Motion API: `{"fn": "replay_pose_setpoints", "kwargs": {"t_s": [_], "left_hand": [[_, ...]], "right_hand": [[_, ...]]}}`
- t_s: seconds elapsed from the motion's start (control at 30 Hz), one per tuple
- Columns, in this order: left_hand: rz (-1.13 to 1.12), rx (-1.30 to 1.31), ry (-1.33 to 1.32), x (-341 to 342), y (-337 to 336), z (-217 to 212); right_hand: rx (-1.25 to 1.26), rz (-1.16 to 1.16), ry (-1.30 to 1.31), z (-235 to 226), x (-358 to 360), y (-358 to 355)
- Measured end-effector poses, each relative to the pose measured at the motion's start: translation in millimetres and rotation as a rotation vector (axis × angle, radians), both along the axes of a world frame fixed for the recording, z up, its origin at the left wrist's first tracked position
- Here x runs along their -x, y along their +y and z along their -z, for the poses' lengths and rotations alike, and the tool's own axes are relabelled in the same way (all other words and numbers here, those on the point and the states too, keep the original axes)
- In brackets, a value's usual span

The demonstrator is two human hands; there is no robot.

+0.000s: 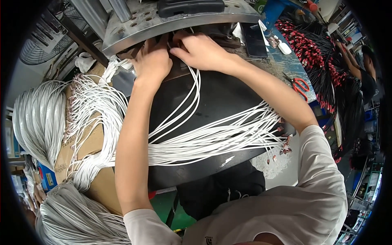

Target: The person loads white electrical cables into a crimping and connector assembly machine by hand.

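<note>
A few white cables [197, 87] rise from a long bundle of white cables [196, 148] to the space between my hands. My left hand [154, 63] is at the front edge of a thick metal plate [171, 27], its fingers curled in under it. What those fingers hold is hidden. Close beside it, my right hand [201, 50] is closed, thumb and fingers pinched around the upper part of the cables. The cable ends there are out of sight under the plate. The bundle lies across a black mat [220, 94], its small reddish-brown ends to the right.
Red-handled cutters [300, 86] and a dark phone [255, 41] are to the right. Coils of grey-white cable [40, 122] and more white cables on cardboard [87, 136] sit at left. Black cables with red ends [314, 57] are piled at far right, near another person [366, 71].
</note>
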State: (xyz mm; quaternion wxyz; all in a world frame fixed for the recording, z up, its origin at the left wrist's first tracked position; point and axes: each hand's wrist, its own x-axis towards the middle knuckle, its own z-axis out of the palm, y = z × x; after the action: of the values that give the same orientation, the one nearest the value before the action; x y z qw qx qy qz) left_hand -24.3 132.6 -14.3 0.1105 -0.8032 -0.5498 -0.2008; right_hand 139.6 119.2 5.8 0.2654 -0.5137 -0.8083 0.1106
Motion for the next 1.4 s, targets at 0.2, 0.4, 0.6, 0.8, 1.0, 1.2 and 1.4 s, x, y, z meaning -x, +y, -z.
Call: {"fn": "replay_pose_setpoints", "kwargs": {"t_s": [0.2,0.4,0.6,0.8,1.0,1.2,1.4], "left_hand": [[0.057,0.272,-0.474,18.8,-91.1,-30.6],[0.673,1.453,-1.74,91.9,-315.7,40.3],[-0.359,1.157,-1.982,94.0,-369.8,105.0],[0.261,1.207,-0.973,73.0,-291.9,-40.7],[0.016,-0.003,-0.177,-16.2,-65.3,-25.5],[-0.07,-0.268,0.036,-14.6,11.8,18.6],[-0.109,-0.121,0.019,-18.3,7.5,13.3]], "right_hand": [[0.505,-0.683,0.387,-23.7,-34.8,-167.8],[1.614,-0.655,0.506,97.0,-87.8,-328.5],[0.802,0.569,1.823,222.0,-109.7,-407.4],[0.96,0.38,1.054,184.5,-76.3,-379.0],[0.903,-0.164,0.662,156.0,-42.9,-338.2],[1.023,-0.177,0.676,165.7,-58.5,-338.8],[0.969,-0.133,0.715,152.8,-65.2,-331.0]]}}
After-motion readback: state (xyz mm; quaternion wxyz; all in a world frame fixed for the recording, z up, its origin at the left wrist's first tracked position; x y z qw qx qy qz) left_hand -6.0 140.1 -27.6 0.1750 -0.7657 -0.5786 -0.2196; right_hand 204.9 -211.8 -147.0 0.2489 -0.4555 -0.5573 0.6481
